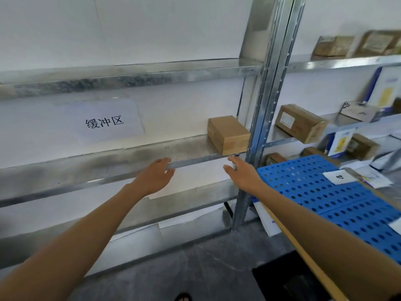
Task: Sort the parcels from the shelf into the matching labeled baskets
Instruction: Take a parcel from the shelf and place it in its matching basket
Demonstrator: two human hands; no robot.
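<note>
Your left hand (155, 175) and right hand (243, 173) hovered at the front edge of the shelf (121, 156), both loosely spread and holding nothing, the left perhaps touching the lip, the right just below the brown parcel (227, 134) at the shelf's right end, near the blue basket (321, 196).

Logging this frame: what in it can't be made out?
Head view only.
Brown box: any label; the faces shown are plain.
Parcels on the right shelves: label text, blurred.
Blue basket: contents, hidden by its perforated wall.
Right hand: whether its fingertips touch the shelf edge, unclear from this angle.
</note>
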